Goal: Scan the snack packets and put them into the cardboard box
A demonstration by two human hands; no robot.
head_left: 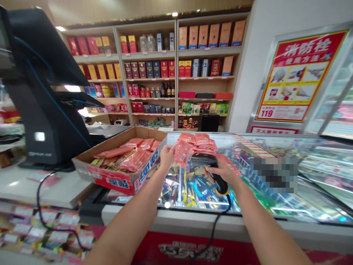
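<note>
Left grip (166, 157) pinches red packet (182, 153); right grip (222, 171) clenches barcode scanner (213, 173)
Scanner head (200, 159) angles up-left toward packet, just beside it

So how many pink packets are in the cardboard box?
5 show in the open brown cardboard box: one long pink packet at left, three pink packets along the back, one fat pink packet in front. More may hide underneath.

A pixelated patch (273, 175) blurs part of the freezer lid (325, 184) — what lies beneath can't be made out. The till screen (16, 48) is cut off by the left edge, and the right hand (223, 171) half hides the scanner (219, 182) — the shelf price tags (149, 80) are too small to read
</note>
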